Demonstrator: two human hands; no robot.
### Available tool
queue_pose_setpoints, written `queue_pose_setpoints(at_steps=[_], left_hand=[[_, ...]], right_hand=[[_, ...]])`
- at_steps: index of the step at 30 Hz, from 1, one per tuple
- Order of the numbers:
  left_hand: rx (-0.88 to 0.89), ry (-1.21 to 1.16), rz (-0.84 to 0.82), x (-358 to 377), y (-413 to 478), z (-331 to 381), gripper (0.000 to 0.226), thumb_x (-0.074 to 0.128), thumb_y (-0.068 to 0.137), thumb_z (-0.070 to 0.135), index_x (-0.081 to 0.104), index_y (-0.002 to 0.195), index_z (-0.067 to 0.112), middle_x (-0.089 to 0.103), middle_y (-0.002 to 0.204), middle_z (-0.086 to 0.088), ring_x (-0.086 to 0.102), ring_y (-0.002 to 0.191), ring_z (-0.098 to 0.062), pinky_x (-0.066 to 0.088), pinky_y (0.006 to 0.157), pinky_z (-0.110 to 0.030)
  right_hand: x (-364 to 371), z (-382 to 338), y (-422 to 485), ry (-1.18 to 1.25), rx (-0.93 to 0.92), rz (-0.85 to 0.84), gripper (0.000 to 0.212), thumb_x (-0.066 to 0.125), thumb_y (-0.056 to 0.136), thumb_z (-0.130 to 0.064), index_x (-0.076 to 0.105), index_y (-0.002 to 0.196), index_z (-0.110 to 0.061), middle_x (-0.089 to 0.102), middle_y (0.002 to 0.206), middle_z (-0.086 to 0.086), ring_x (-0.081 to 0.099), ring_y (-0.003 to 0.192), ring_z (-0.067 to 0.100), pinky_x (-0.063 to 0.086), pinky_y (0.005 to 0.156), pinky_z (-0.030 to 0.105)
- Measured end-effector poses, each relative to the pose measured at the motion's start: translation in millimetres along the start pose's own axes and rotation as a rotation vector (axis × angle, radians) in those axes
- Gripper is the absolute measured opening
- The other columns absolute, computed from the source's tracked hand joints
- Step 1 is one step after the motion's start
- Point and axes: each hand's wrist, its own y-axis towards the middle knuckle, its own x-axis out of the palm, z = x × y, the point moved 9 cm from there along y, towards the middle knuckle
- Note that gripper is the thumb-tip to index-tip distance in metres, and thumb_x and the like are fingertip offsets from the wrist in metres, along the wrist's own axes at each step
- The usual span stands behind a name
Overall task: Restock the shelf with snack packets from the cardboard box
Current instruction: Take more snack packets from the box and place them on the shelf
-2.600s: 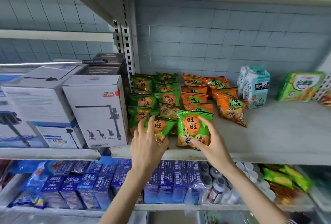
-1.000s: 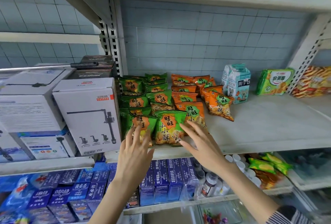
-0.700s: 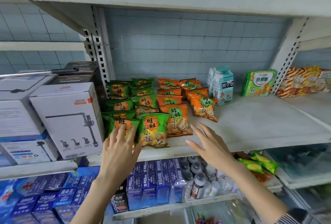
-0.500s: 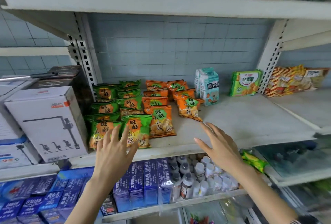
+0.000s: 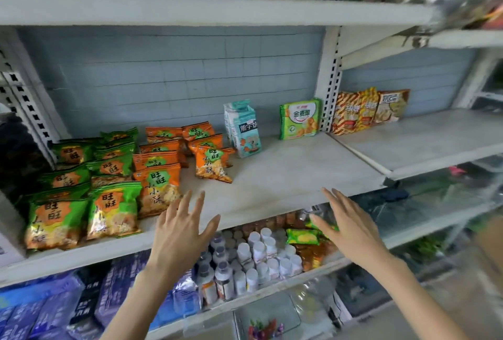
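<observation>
Green snack packets stand in rows at the left of the grey shelf, with orange packets in rows to their right. One orange packet stands apart further right. My left hand hovers open in front of the shelf edge, just right of the packets and touching none. Off to the right, below the shelf edge, my right hand is also open and holds nothing. The cardboard box shows only as a brown blur at the right edge.
A blue-white carton and a green biscuit pack stand at the shelf's back. Striped snack bags sit on the neighbouring shelf to the right. White bottles and blue packs fill the shelf below. Boxes rest on the top shelf.
Both hands let go of the green packets and drew back from the shelf. My view swung right, so the white boxes at the left left the frame.
</observation>
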Motion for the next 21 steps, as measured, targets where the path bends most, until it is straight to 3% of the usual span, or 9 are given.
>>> queue_pose_setpoints(at_steps=[7, 11, 15, 21], left_hand=[[0.108, -0.031, -0.037, 22.6, 24.9, 67.4, 0.070, 0.023, 0.093, 0.062, 0.011, 0.152, 0.026, 0.017, 0.158, -0.002, 0.018, 0.143, -0.023, 0.020, 0.113, -0.038], [0.167, -0.079, -0.052, 35.1, 51.6, 102.5, 0.070, 0.025, 0.092, 0.061, 0.014, 0.151, 0.026, 0.019, 0.158, -0.003, 0.019, 0.142, -0.024, 0.022, 0.112, -0.040], [0.234, -0.124, -0.060, 48.6, 86.2, 143.7, 0.069, 0.028, 0.092, 0.061, 0.018, 0.151, 0.025, 0.022, 0.157, -0.003, 0.020, 0.142, -0.025, 0.022, 0.112, -0.042], [0.347, -0.151, -0.086, 71.6, 135.3, 213.4, 0.071, 0.023, 0.091, 0.062, 0.017, 0.151, 0.025, 0.022, 0.157, -0.004, 0.021, 0.142, -0.026, 0.022, 0.112, -0.043]], right_hand=[[-7.1, 85.6, -20.7, -0.027, 0.155, -0.008, 0.086, 0.013, 0.081, -0.072, 0.003, 0.152, -0.026, 0.005, 0.160, -0.001, 0.013, 0.145, 0.019, 0.024, 0.112, 0.039], [-10.0, 119.6, -25.0, -0.030, 0.217, 0.046, 0.085, 0.015, 0.082, -0.070, 0.011, 0.152, -0.023, 0.017, 0.158, 0.001, 0.023, 0.142, 0.018, 0.029, 0.109, 0.033], [-12.8, 154.4, -18.1, -0.023, 0.297, 0.057, 0.084, 0.017, 0.082, -0.069, 0.013, 0.152, -0.022, 0.020, 0.157, 0.002, 0.025, 0.141, 0.020, 0.032, 0.107, 0.036], [-7.5, 209.7, -12.0, 0.084, 0.442, 0.069, 0.086, 0.021, 0.080, -0.071, 0.016, 0.152, -0.023, 0.021, 0.157, 0.003, 0.026, 0.141, 0.021, 0.027, 0.111, 0.039]])
